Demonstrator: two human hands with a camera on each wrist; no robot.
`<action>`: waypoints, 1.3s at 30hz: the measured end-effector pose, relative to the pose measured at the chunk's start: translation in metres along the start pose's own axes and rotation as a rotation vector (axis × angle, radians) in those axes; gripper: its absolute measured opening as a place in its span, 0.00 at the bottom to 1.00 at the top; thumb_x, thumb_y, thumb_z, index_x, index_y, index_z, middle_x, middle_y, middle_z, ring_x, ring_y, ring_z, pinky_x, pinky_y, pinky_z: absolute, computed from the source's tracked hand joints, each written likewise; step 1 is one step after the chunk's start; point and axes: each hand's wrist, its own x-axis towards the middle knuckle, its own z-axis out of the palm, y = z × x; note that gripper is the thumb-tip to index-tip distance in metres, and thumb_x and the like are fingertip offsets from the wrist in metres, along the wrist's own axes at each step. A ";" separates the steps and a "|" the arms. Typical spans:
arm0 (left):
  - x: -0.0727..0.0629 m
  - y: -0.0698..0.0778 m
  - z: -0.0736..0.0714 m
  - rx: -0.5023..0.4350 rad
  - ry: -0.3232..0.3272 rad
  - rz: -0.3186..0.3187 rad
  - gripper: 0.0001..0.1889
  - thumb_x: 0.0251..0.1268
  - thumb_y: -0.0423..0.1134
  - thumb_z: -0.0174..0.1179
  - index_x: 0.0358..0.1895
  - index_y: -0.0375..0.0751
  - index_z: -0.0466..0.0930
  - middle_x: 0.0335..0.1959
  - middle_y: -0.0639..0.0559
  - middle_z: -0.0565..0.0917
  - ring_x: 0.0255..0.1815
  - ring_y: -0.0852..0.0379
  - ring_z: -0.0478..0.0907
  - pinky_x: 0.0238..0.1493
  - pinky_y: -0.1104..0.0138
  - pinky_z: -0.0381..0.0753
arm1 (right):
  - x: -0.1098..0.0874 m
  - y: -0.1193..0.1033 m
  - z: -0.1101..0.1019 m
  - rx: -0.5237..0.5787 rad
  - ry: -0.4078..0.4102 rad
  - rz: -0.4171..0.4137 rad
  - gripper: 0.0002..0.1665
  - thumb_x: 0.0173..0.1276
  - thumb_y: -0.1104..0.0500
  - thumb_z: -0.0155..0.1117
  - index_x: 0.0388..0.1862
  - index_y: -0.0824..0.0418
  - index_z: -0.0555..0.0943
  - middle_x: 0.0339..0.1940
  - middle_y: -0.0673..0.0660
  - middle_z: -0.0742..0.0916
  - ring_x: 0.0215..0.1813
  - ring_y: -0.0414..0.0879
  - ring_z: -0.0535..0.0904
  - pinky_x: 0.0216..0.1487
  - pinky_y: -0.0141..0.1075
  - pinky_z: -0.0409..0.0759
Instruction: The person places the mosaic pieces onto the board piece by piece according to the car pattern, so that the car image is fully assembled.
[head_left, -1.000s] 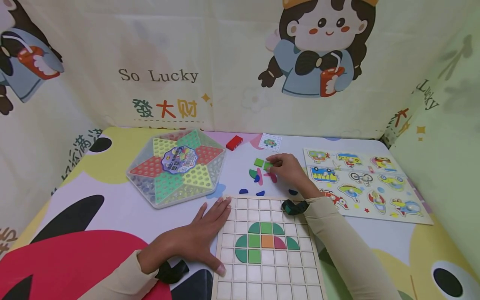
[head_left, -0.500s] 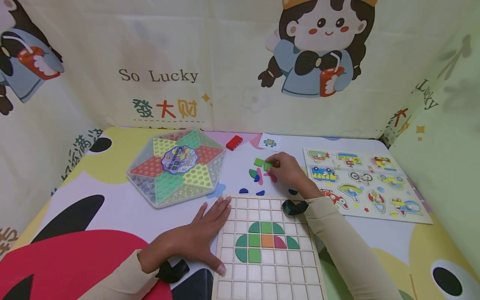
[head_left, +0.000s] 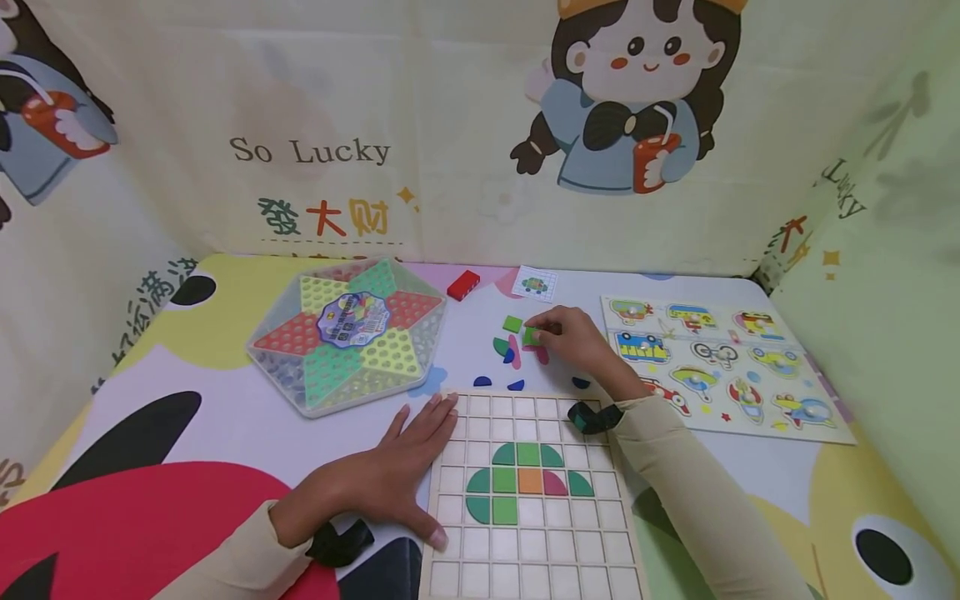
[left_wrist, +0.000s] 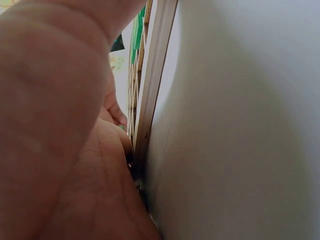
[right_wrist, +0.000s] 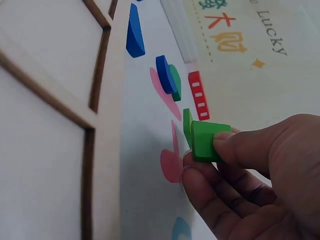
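My right hand (head_left: 573,342) pinches a green square tile (right_wrist: 207,141) between thumb and fingers, beyond the far edge of the wooden grid board (head_left: 543,546). Another green square tile (head_left: 513,323) lies just left of it. My left hand (head_left: 382,479) rests along the board's left edge with its fingers spread and the thumb on the frame. In the left wrist view the palm and the board's side edge (left_wrist: 155,75) fill much of the picture. Set in the board are green quarter-round pieces (head_left: 478,510), green squares, an orange square (head_left: 530,481) and a red quarter-round piece (head_left: 554,483).
Blue half-round pieces (head_left: 516,385) and a green rounded piece (head_left: 500,345) lie beyond the board. A pattern card (head_left: 535,284) and a red block (head_left: 463,286) stand farther back. A hexagonal game box (head_left: 348,333) is at left, a vehicle puzzle board (head_left: 731,375) at right.
The head view has shifted slightly, so the whole scene sits a little farther left. Both hands stay in nearly the same places relative to the board and tiles.
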 end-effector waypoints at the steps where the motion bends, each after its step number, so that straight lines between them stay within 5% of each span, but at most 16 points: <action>1: 0.000 0.000 0.000 0.004 -0.001 -0.001 0.70 0.41 0.73 0.68 0.78 0.38 0.35 0.79 0.51 0.30 0.77 0.51 0.23 0.69 0.44 0.23 | -0.001 -0.001 0.000 -0.004 -0.003 -0.011 0.13 0.70 0.65 0.62 0.52 0.62 0.85 0.50 0.59 0.83 0.47 0.52 0.74 0.49 0.41 0.76; 9: 0.000 -0.001 0.000 0.000 -0.010 -0.007 0.70 0.41 0.73 0.67 0.78 0.39 0.35 0.79 0.52 0.29 0.76 0.52 0.22 0.69 0.44 0.22 | -0.011 -0.014 -0.002 0.023 -0.084 -0.085 0.13 0.70 0.68 0.60 0.50 0.62 0.85 0.45 0.56 0.85 0.40 0.50 0.77 0.40 0.37 0.77; 19: 0.000 0.000 0.000 -0.002 -0.006 0.011 0.70 0.41 0.72 0.68 0.78 0.37 0.35 0.79 0.50 0.30 0.77 0.51 0.23 0.68 0.43 0.23 | -0.034 -0.028 0.001 0.068 -0.184 -0.282 0.10 0.67 0.70 0.63 0.46 0.64 0.86 0.41 0.53 0.86 0.41 0.46 0.78 0.46 0.37 0.79; 28: 0.000 -0.001 -0.001 0.004 -0.002 0.009 0.70 0.41 0.73 0.68 0.78 0.38 0.35 0.79 0.50 0.30 0.77 0.51 0.22 0.68 0.44 0.23 | -0.044 -0.050 0.008 0.090 -0.284 -0.315 0.11 0.67 0.69 0.63 0.46 0.63 0.86 0.38 0.50 0.86 0.35 0.45 0.76 0.36 0.33 0.77; 39: 0.000 -0.001 -0.001 -0.003 -0.002 0.012 0.70 0.42 0.72 0.68 0.78 0.38 0.35 0.79 0.50 0.30 0.77 0.51 0.22 0.68 0.43 0.23 | -0.060 -0.058 0.022 0.072 -0.384 -0.358 0.12 0.67 0.68 0.64 0.48 0.60 0.86 0.41 0.47 0.85 0.41 0.41 0.78 0.43 0.32 0.78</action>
